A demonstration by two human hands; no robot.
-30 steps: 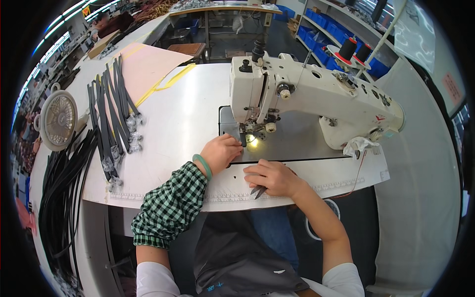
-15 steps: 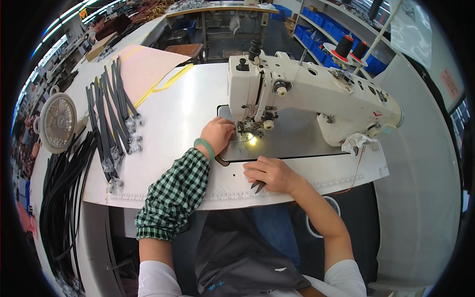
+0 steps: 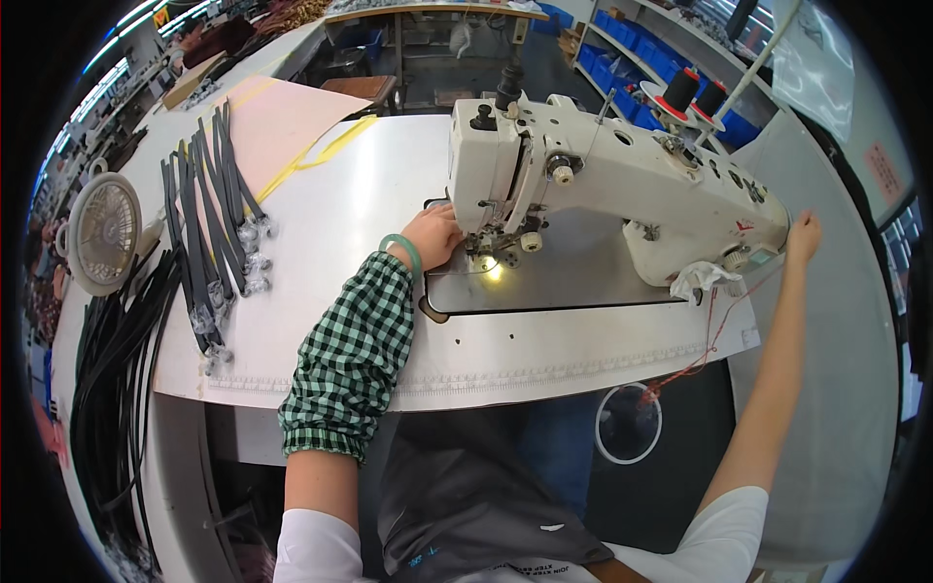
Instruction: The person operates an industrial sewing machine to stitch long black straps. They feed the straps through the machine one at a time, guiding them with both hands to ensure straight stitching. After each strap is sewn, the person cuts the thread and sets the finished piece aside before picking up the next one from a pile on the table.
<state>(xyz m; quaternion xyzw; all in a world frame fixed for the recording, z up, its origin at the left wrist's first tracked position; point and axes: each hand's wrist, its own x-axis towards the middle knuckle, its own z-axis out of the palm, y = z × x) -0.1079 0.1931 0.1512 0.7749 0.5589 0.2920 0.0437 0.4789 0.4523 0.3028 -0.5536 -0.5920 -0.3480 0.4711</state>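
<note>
A white sewing machine [image 3: 622, 175] stands on the table with its lamp lit by the needle. My left hand [image 3: 432, 236] rests on the metal bed plate [image 3: 573, 272], just left of the presser foot [image 3: 483, 262]. Its fingers are curled, and the machine head partly covers their tips; whatever they hold cannot be made out. Far to the right, my right hand [image 3: 805, 236] is closed at the handwheel [image 3: 785, 225] on the machine's end. Red thread [image 3: 714, 335] hangs over the front table edge below, with one strand running up toward that hand.
Dark straps [image 3: 209, 223] with plastic-wrapped ends lie on the left of the table beside pink sheet material [image 3: 287, 126]. Long black strips [image 3: 112, 418] hang off the left edge near a small round fan [image 3: 104, 233]. Thread cones [image 3: 680, 89] stand behind the machine.
My right hand has left the front table edge, where it held small dark thread snips, and reached right to the handwheel. The snips are out of sight. My left hand stays by the needle.
</note>
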